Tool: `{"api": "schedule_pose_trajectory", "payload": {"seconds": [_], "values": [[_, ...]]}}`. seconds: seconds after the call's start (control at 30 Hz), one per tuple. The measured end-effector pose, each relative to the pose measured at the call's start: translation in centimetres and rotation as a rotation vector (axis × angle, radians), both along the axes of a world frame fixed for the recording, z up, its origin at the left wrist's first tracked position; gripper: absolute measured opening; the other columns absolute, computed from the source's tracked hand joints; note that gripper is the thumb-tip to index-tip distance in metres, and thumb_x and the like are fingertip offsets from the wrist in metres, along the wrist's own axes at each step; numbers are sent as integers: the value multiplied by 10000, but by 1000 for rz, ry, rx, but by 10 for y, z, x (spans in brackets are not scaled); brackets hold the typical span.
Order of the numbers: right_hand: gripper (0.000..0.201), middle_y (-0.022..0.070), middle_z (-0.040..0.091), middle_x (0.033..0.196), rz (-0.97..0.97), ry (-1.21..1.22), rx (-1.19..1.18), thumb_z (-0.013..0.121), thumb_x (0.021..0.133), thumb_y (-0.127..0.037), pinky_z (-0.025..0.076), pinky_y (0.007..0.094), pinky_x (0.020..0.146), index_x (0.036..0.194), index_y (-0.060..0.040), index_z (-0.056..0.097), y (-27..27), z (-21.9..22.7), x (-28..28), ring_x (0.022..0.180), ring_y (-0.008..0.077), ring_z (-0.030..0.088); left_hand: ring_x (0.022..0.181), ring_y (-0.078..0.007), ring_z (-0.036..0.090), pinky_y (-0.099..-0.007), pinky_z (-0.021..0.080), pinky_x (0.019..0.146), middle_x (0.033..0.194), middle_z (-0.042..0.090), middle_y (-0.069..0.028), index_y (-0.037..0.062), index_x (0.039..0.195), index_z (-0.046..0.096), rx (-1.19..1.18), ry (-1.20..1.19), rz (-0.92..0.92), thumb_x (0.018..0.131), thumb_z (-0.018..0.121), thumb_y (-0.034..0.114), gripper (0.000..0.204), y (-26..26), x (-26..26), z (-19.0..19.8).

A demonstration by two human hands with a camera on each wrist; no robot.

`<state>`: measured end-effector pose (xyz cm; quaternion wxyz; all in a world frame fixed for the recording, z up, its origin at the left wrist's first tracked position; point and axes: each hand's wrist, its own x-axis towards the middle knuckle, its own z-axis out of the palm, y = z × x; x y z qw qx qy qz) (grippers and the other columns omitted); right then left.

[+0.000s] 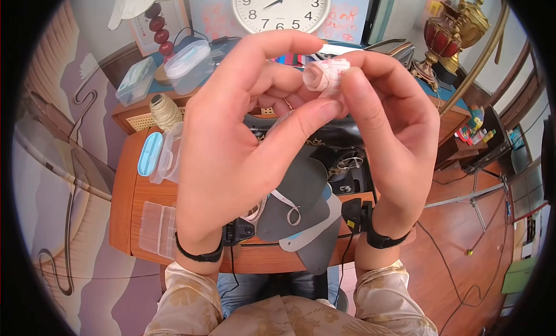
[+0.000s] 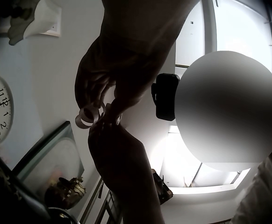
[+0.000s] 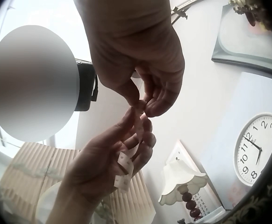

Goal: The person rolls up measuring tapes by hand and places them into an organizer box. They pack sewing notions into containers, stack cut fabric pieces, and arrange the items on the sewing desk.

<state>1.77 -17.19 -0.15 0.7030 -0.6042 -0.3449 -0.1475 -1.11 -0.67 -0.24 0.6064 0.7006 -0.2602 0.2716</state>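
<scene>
A small rolled white tape with reddish marks (image 1: 324, 75) is held up between both hands. My right hand (image 1: 399, 122) pinches the roll between thumb and index finger. My left hand (image 1: 231, 133) has its thumb and curled fingers on the tape just beside it, thumb tip close to the right hand's. In the right wrist view, a loose length of tape (image 3: 123, 170) crosses the left palm below the pinching fingertips. The left wrist view shows the curled tape (image 2: 87, 116) in dark outline. Another stretch of tape (image 1: 292, 211) lies looped lower down on grey pieces.
Grey flat pieces (image 1: 298, 185) lie on the wooden table beside a black sewing machine (image 1: 341, 133). At left are a clear compartment box (image 1: 155, 226), a blue-topped case (image 1: 150, 153) and a thread cone (image 1: 166, 111). A clock (image 1: 281, 9) hangs behind.
</scene>
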Motion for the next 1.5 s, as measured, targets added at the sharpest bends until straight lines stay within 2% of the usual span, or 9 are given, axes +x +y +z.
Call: {"api": "schedule_pose_trajectory", "payload": {"seconds": [0.2,0.33,0.5,0.57,0.73,1.07,1.2,1.37,1.5], "values": [[220,40,684,997,-18,-21,-87,609,1021,-112,476,209,762,1153,61,640,-2,0,1,820,56,571,908,-106,658,-217,489,800,998,714,-77,-55,1177,638,-23,25,-19,935,681,-5,251,0,-3,0],[282,82,687,1092,17,-127,-72,625,996,-65,509,259,869,1232,87,607,0,-2,4,964,113,626,873,-78,629,-198,464,750,992,707,-60,-61,1143,660,-12,201,-42,993,643,66,197,9,-8,4],[352,133,682,1174,51,-228,-152,642,965,-11,514,312,961,1292,105,578,-5,-2,8,1088,178,648,872,-74,624,-197,460,745,994,707,-53,-60,1127,661,-80,153,-123,978,659,52,187,4,-6,1],[330,134,686,1173,32,-138,-49,638,967,-1,516,308,952,1277,104,592,-2,-4,7,1073,170,651,892,-83,639,-205,481,767,1001,711,-56,-60,1125,658,-103,134,-136,968,666,35,184,3,-3,-1],[298,129,692,1160,26,-126,-52,625,978,-15,512,302,957,1253,100,614,-3,-3,7,1069,166,654,999,-143,684,-263,542,888,1034,728,-98,-46,1212,603,-92,75,-65,902,688,-68,322,2,3,-5],[307,65,697,1034,86,-28,1,572,1034,-112,484,229,828,1286,62,587,0,-1,1,942,86,626,917,-140,694,-261,544,825,1005,724,-89,-43,1168,629,16,-62,30,835,721,-97,350,0,1,0],[314,87,683,1108,25,31,-150,549,1050,-132,483,241,886,1299,58,576,-5,2,-1,1017,99,623,879,-111,667,-239,515,793,957,716,-63,-46,1079,673,107,-71,121,878,734,-13,212,3,-1,1],[299,132,633,1248,61,-250,-108,592,999,-57,501,299,952,1256,95,597,-6,-1,8,1133,167,612,853,-81,631,-213,479,757,903,698,-31,-44,1044,676,50,69,87,953,701,86,160,3,-6,3],[316,149,634,1258,85,-311,-142,626,947,10,509,304,945,1245,112,600,-8,-1,8,1111,179,627,875,-70,617,-207,471,769,919,681,-20,-40,1014,665,-111,190,-46,974,676,82,129,2,-7,2]]}}
